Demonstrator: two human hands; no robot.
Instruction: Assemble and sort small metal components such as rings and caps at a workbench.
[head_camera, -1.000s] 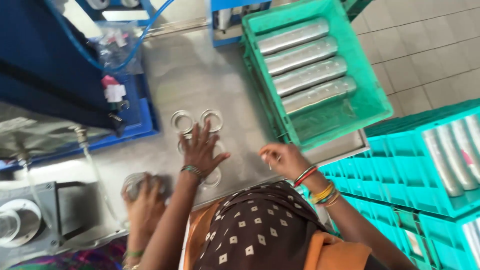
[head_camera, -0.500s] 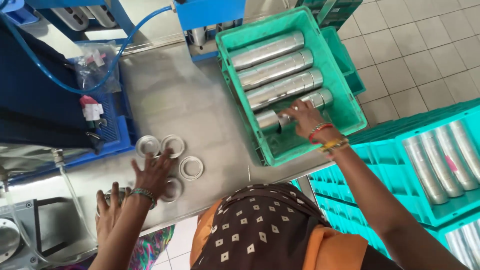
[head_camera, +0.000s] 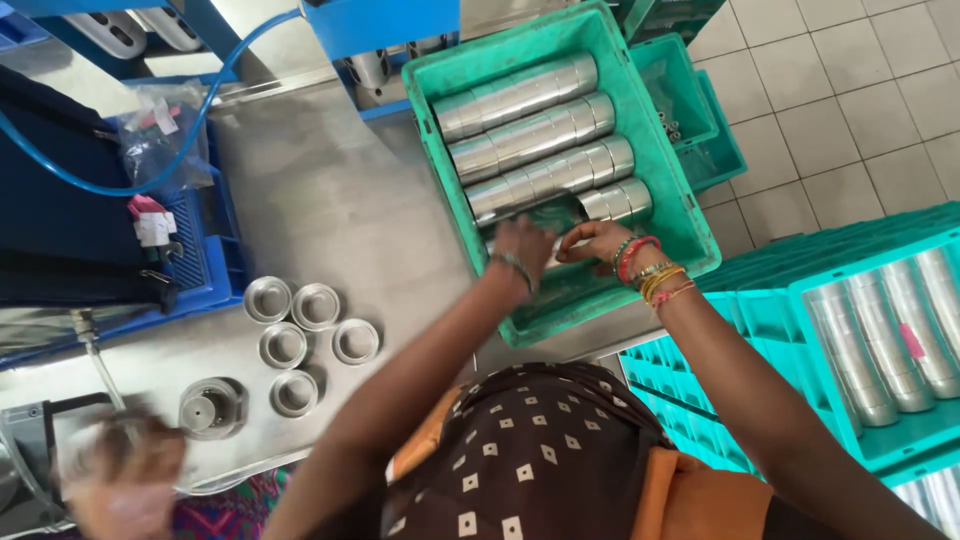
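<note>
Head view, near to far. Blurred co-worker hand (head_camera: 125, 470) at near left, apart from the wearer's. Five shallow metal cups (head_camera: 300, 340) clustered open side up on the steel table (head_camera: 330, 200), within easy reach. Left hand (head_camera: 522, 250) and right hand (head_camera: 596, 240) both down in the green crate (head_camera: 690, 215), fingers curled about a stacked metal roll (head_camera: 600, 205); closure around it not discernible.

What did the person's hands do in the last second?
The left hand left the metal rings on the table and moved right into the green crate. There it joined the right hand, which got there first, at the short row of steel cups. The three full rows stayed put.
</note>
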